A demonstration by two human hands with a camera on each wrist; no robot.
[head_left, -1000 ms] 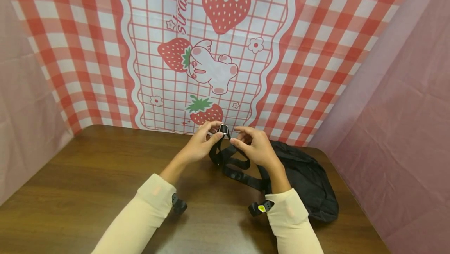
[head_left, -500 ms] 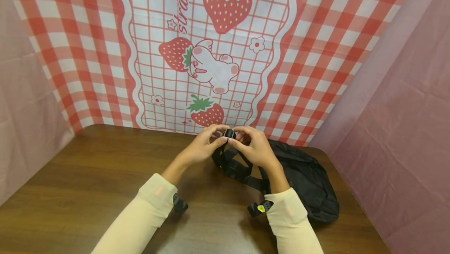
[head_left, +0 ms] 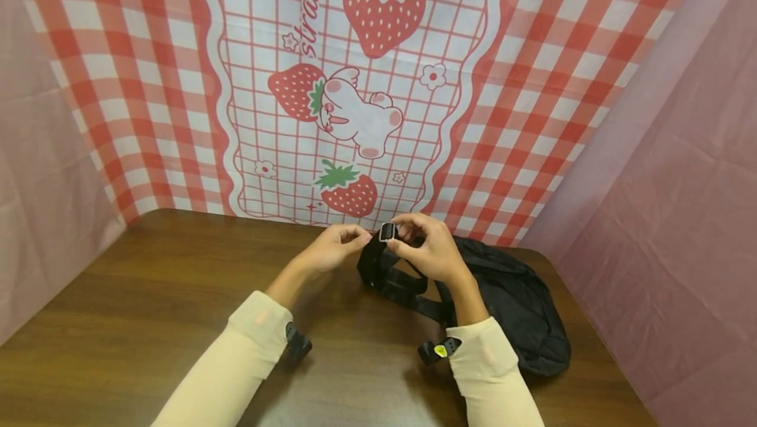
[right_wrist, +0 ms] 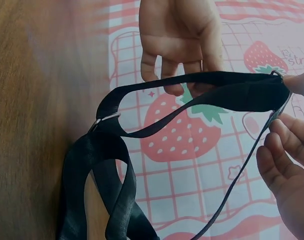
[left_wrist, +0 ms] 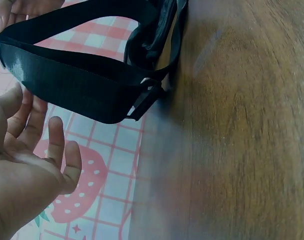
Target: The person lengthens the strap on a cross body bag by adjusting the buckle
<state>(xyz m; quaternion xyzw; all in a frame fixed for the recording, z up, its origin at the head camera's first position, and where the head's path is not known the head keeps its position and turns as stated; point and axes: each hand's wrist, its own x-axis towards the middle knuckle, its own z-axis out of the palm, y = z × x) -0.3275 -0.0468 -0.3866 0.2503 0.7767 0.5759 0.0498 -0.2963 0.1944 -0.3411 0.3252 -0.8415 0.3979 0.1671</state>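
Observation:
A black backpack (head_left: 520, 309) lies on the table's right side, its black webbing strap (head_left: 371, 263) raised in loops. My right hand (head_left: 428, 246) pinches the strap at a metal slider buckle (head_left: 387, 232), thumb in front and fingers behind. In the right wrist view, the strap (right_wrist: 251, 95) stretches away from the right fingers (right_wrist: 286, 135). My left hand (head_left: 331, 247) is close beside the strap's left edge, thumb and forefinger near each other. In the left wrist view, the left hand (left_wrist: 27, 170) has loosely bent fingers beside the webbing; any contact is hard to tell.
The brown wooden table (head_left: 148, 322) lies beneath. A red and white strawberry cloth (head_left: 378, 105) hangs behind it, with pink cloth (head_left: 680, 217) at the sides. A second metal slider (right_wrist: 107, 119) sits farther along the strap.
Both hands came together at the buckle half a second ago. Since then my left hand has moved left and slightly down, off the buckle, while my right hand keeps holding it.

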